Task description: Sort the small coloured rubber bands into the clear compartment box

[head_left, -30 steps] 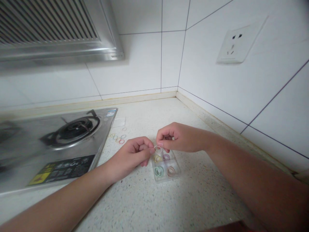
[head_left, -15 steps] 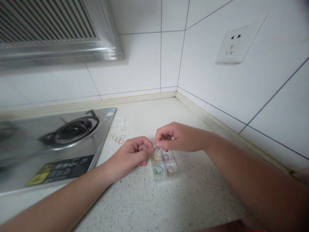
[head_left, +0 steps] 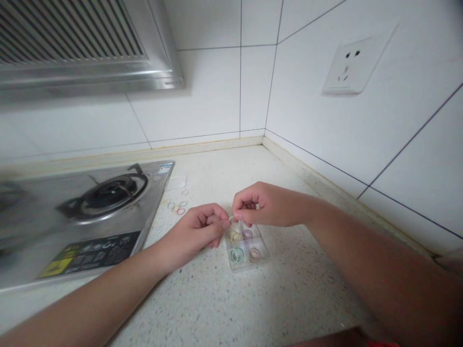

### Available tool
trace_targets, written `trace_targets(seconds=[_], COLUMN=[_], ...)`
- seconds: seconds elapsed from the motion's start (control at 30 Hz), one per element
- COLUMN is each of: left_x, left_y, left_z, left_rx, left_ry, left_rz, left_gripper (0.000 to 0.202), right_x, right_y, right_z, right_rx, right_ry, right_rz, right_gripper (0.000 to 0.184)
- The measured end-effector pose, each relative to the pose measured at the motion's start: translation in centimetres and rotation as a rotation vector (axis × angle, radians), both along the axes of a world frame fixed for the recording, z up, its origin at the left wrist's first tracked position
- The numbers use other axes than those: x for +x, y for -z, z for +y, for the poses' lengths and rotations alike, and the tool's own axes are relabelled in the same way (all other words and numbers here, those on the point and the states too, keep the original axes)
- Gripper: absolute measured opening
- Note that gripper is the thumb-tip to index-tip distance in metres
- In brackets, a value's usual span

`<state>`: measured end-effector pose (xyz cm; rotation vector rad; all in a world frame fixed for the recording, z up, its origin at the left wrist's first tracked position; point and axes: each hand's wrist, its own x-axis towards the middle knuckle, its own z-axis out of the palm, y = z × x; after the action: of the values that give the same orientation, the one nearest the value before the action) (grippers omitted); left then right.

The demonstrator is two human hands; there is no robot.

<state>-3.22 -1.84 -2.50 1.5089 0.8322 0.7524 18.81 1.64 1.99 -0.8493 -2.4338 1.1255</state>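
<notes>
Here at the clear plastic divided box (head_left: pixel 246 268), the fingers (head_left: pixel 237 202) of the right hand (head_left: pixel 269 205) have crept onto the thin, cream-coloured ring (head_left: pixel 232 219) above the box's far part: a second ago nearly the whole loop showed, and now the thumb tip seems to cover its upper right curve. And the view has drifted slightly, leaving the box a touch farther left in sight!

Two hands (head_left: pixel 197 230) appear with one pale band (head_left: pixel 230 219) and one clear divided box (head_left: pixel 249 265) showing four band clusters (head_left: pixel 237 255). At least six loose bands (head_left: pixel 178 211), one gas hob (head_left: pixel 155 185), one range hood (head_left: pixel 87 33) and one wall socket (head_left: pixel 352 70) are visible.
</notes>
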Motion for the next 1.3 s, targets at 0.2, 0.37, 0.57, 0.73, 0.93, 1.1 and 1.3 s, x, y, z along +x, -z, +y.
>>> trace_targets(seconds=[0.2,0.37,0.57,0.73,0.93,1.1,1.3], left_x=[-0.01,-0.02,-0.1,-0.1,-0.15,-0.11,-0.21], left_y=[0.0,0.04,0.12,0.17,0.25,0.11,0.27], left_z=[-0.05,-0.01,0.08,0.09,0.21,0.11,0.14], left_rx=[0.003,0.004,0.002,0.01,-0.003,0.004,0.015], left_ry=[0.001,0.002,-0.001,0.003,0.007,-0.003,0.016], left_rz=[-0.002,-0.001,0.006,-0.01,-0.003,-0.002,0.005], left_gripper=[0.023,0.025,0.023,0.022,0.023,0.023,0.022], right_x=[-0.01,0.01,-0.09,-0.1,-0.05,-0.03,0.09], right_y=[-0.15,-0.13,-0.07,0.08,-0.05,-0.26,-0.23], right_z=[-0.08,-0.11,-0.03,-0.01,-0.1,-0.19,0.07], right_rx=[0.013,0.024,0.023,0.03,0.041,0.049,0.052], right_ry=[-0.001,0.003,-0.01,-0.001,0.009,0.01,0.06], right_rz=[-0.02,-0.017,0.02,0.015,-0.001,0.0,-0.034], right_gripper=[0.019,0.016,0.019,0.016,0.017,0.017,0.019])
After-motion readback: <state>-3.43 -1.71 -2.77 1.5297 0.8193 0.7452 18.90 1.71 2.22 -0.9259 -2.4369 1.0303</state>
